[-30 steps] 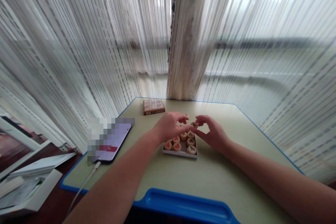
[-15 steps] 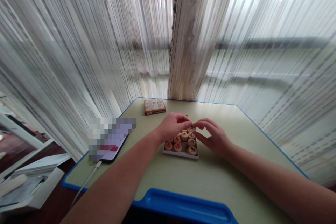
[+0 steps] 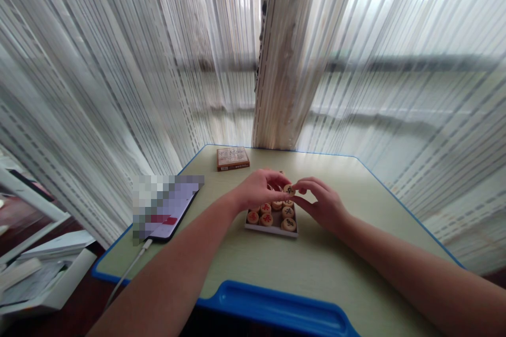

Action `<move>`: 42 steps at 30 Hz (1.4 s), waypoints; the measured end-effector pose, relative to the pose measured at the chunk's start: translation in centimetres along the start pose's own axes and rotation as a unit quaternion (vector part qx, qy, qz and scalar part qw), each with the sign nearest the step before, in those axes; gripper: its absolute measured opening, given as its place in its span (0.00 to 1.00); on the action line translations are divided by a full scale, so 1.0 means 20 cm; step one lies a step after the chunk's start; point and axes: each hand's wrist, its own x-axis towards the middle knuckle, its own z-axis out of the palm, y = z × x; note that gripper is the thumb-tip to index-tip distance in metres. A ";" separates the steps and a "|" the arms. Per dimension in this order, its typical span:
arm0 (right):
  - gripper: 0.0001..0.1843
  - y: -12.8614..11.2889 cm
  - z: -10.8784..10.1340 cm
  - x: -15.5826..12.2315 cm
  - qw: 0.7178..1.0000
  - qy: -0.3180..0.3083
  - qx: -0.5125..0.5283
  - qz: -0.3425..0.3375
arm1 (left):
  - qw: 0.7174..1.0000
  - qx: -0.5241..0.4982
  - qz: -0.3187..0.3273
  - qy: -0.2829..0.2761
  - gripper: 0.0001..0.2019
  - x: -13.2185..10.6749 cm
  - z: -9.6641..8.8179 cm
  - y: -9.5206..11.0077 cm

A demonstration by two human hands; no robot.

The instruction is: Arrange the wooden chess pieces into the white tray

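A shallow white tray (image 3: 271, 230) on the table holds several round wooden chess discs marked in red or black. Above its far side, my left hand (image 3: 259, 189) and my right hand (image 3: 320, 202) meet, both with fingers curled. Between their fingertips is one disc with a black mark (image 3: 289, 189), pinched from both sides. The discs in the tray's far rows are partly hidden under my hands.
A brown game box lid (image 3: 232, 158) lies at the table's far edge. A phone (image 3: 168, 210) with a white cable (image 3: 126, 274) rests at the left. The table (image 3: 356, 189) has a blue rim and a blue trough (image 3: 276, 310) at the near edge. Striped curtains hang behind. White shelves stand at the left.
My hands have stayed over the tray's far side. The black-marked disc has been lifted slightly between the fingertips, and the view has shifted a little.
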 end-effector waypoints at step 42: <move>0.09 0.00 -0.01 -0.01 0.994 -0.097 0.049 0.006 | 0.942 0.316 -0.001 -0.116 0.17 -0.02 -0.08 -0.03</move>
